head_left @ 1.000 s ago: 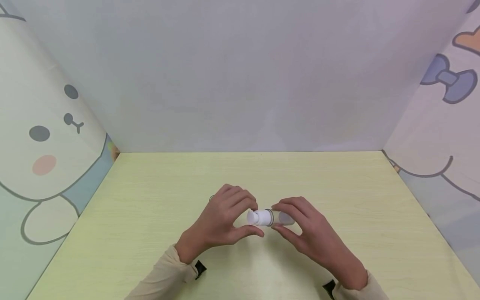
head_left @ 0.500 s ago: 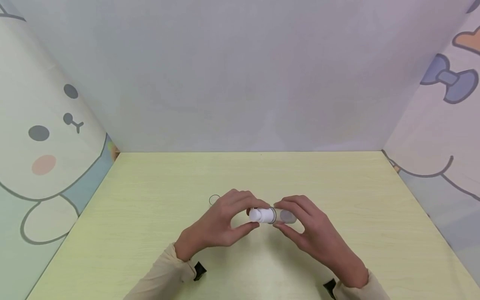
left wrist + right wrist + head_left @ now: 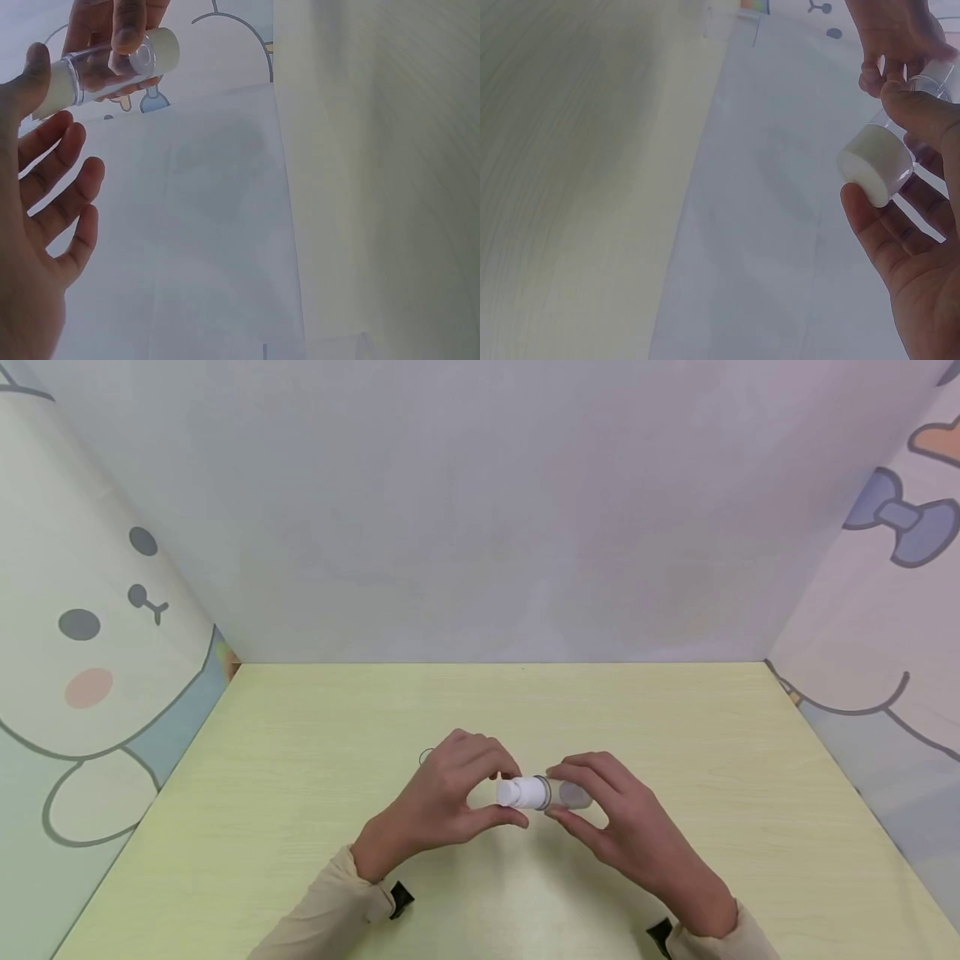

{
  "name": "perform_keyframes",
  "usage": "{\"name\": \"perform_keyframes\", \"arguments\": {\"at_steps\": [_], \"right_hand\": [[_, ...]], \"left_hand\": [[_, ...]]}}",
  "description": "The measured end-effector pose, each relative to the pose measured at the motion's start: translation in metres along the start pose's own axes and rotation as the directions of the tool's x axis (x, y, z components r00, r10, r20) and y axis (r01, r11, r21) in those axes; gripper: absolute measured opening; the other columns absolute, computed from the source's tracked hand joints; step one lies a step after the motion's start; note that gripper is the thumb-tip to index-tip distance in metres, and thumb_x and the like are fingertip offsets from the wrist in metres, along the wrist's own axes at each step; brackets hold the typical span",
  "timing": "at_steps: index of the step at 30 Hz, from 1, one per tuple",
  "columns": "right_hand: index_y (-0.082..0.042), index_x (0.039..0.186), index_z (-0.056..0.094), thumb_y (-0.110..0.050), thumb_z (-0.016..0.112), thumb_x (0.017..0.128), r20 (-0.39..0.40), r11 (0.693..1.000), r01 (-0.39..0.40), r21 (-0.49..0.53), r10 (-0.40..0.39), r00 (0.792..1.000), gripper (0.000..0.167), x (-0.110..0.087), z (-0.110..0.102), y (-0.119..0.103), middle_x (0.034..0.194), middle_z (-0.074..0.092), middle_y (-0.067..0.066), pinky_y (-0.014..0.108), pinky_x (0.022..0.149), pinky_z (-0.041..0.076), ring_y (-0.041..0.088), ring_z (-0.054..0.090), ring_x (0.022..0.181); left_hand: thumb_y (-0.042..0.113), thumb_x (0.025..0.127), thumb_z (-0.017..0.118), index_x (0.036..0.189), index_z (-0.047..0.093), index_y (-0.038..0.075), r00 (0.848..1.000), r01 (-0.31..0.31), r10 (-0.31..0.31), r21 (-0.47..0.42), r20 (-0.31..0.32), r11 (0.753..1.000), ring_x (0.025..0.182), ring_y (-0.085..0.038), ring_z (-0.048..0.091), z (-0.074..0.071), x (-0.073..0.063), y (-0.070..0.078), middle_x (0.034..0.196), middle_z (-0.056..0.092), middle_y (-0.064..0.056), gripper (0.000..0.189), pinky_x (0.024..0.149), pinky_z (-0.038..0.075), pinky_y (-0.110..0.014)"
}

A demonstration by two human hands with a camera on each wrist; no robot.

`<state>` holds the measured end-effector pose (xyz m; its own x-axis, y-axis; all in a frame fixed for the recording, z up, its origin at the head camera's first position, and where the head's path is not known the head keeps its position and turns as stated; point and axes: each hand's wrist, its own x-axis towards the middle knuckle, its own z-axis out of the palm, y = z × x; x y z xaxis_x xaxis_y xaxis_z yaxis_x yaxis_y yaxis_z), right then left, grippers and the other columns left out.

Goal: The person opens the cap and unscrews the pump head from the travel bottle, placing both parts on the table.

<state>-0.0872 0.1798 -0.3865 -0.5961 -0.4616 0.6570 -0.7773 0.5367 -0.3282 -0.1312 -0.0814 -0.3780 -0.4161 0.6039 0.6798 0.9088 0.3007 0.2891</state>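
Note:
A small clear bottle (image 3: 557, 793) with a white top (image 3: 532, 792) is held sideways above the table, its top pointing left. My right hand (image 3: 630, 818) grips the clear body between thumb and fingers; the bottle's white base (image 3: 876, 161) shows in the right wrist view. At the other end my left hand (image 3: 450, 793) pinches the white top between thumb and forefinger. Its other fingers (image 3: 71, 202) are loosely bent and away from the bottle. Whether the top is partly unscrewed I cannot tell.
Behind the left hand, a clear round-rimmed piece (image 3: 424, 755) stands on the pale wooden table (image 3: 300, 735), mostly hidden. A grey back wall (image 3: 495, 527) and cartoon-printed side walls (image 3: 847, 635) surround the table.
My left hand's thumb and fingers shift around the white top: the fingers reached further right half a second ago and are now drawn back. My right hand and the bottle stay nearly still.

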Motion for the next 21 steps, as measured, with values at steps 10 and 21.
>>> {"name": "perform_keyframes", "arguments": {"at_steps": [10,21], "right_hand": [[-0.011,0.122,0.070,-0.044,0.061,0.103,0.011,1.000,-0.017,0.014,0.017,1.000,0.039,-0.0006,0.0004,0.0019,0.117,0.066,-0.001,0.010,0.095,0.048,0.013,0.063,0.104],[-0.012,0.124,0.067,-0.035,0.072,0.099,0.032,0.992,-0.056,0.114,0.053,0.998,0.034,-0.0035,0.0048,0.0005,0.119,0.066,-0.004,0.012,0.096,0.049,0.011,0.064,0.104]], "left_hand": [[0.016,0.087,0.083,0.129,0.064,0.016,0.999,0.020,-0.014,-0.136,0.043,0.991,0.095,-0.005,0.057,-0.0006,0.0001,0.0020,0.112,0.065,0.007,0.046,0.088,0.044,-0.026],[0.030,0.080,0.092,0.105,0.068,0.019,0.999,0.023,-0.026,-0.087,-0.038,0.996,0.083,-0.009,0.059,0.0005,0.0018,0.0031,0.100,0.067,0.010,0.037,0.083,0.042,-0.024]]}}
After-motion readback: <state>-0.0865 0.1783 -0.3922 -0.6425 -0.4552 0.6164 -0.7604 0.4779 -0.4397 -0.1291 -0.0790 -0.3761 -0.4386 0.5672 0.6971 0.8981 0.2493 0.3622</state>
